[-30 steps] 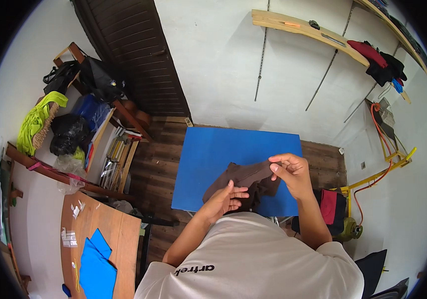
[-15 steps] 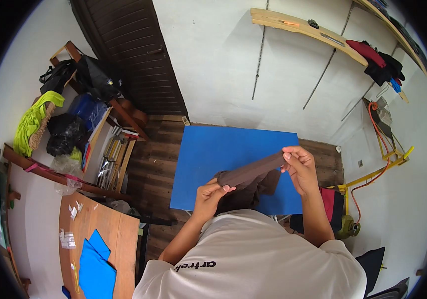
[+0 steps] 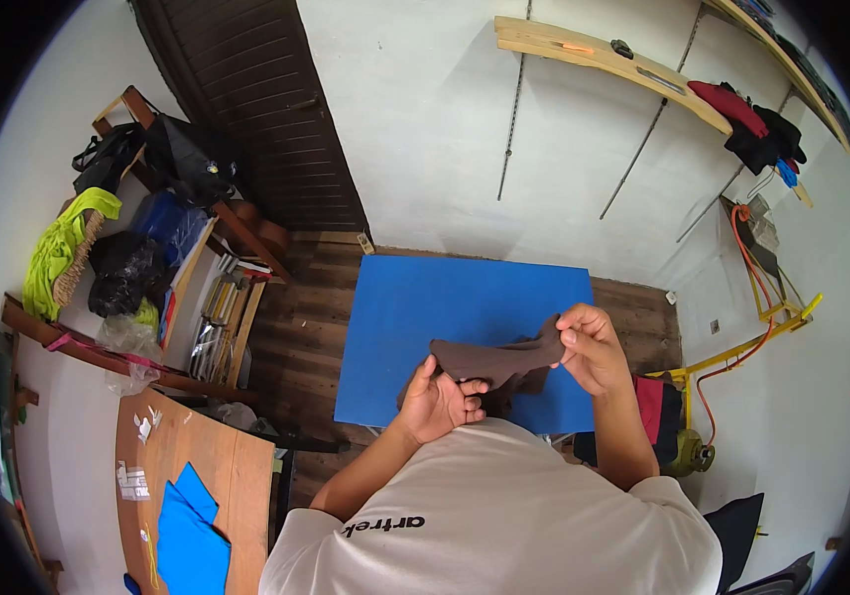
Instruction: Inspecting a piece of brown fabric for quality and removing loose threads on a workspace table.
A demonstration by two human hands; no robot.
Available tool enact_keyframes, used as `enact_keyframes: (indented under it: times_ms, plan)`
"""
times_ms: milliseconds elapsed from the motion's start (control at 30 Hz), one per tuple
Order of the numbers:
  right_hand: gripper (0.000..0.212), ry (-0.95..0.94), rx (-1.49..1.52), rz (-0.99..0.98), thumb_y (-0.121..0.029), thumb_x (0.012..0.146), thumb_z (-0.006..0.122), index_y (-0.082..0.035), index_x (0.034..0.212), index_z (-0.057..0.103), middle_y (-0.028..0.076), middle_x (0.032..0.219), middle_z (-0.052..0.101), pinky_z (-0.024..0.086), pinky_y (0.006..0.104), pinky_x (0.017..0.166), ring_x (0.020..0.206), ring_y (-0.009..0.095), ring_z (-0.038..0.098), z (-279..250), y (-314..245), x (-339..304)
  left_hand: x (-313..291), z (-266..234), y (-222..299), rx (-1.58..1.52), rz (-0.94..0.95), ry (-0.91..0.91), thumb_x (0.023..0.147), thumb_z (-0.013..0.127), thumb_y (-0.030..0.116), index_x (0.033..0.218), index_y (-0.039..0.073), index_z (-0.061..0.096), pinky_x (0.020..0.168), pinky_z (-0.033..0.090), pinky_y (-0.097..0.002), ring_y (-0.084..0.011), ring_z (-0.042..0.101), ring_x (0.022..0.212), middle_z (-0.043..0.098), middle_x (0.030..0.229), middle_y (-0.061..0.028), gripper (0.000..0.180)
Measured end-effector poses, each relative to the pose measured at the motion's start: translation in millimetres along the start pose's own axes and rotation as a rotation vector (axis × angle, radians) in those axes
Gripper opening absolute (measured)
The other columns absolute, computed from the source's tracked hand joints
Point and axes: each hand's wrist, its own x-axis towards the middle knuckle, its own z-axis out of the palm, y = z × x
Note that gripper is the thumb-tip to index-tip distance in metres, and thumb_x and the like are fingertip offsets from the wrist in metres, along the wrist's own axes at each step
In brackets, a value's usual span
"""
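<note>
A piece of dark brown fabric (image 3: pixel 494 363) stretches between my hands above a blue table, with looser brown folds hanging below it. My right hand (image 3: pixel 591 347) pinches its right end between thumb and fingers. At the left end, my left hand (image 3: pixel 435 407) is turned palm up, thumb raised beside the cloth's corner and the other visible fingers loosely curled under its lower edge. The cloth hides part of this hand, but its end stays held up there. The blue tabletop (image 3: pixel 415 297) lies beyond and under the fabric.
To my left is a wooden table (image 3: pixel 246 461) with bright blue fabric pieces (image 3: pixel 192 531) and paper scraps. A rack (image 3: pixel 237 223) of bags and clothes stands farther back. On the right are a yellow metal frame (image 3: pixel 732 359) and a gas cylinder (image 3: pixel 691 452). A wooden shelf (image 3: pixel 608 64) hangs on the wall.
My left hand has turned palm up and its fingers have loosened from their pinch. The fabric's left part has twisted and slackened. The right hand keeps its pinch, slightly lower.
</note>
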Motion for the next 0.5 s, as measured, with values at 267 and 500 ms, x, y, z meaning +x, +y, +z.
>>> enact_keyframes:
  times_ms: [267, 500]
  plan:
    - [0.012, -0.015, 0.039, 0.002, 0.001, 0.094, 0.068, 0.000, 0.105, 0.071, 0.009, 0.093, 0.071, 0.057, 0.0306, 0.066, 0.074, 0.016, 0.068, -19.1, 4.3, 3.9, 14.6, 6.8, -3.1, 0.794, 0.060, 0.248, 0.107, 0.043, 0.059, 0.122, 0.001, 0.068, 0.084, 0.056, -0.0308, -0.0165, 0.069, 0.089, 0.074, 0.104, -0.0125, 0.064]
    - [0.014, 0.344, 0.111, 0.054, -0.006, 0.098, 0.066, -0.005, 0.111, 0.071, 0.004, 0.094, 0.071, 0.051, 0.0268, 0.062, 0.073, 0.015, 0.067, -33.6, 8.7, 17.8, 28.3, 11.8, -7.1, 1.119, 0.538, 0.530, 0.108, 0.058, 0.028, 0.096, -0.006, 0.076, 0.075, 0.055, -0.0267, -0.0087, 0.068, 0.078, 0.077, 0.089, -0.0066, 0.041]
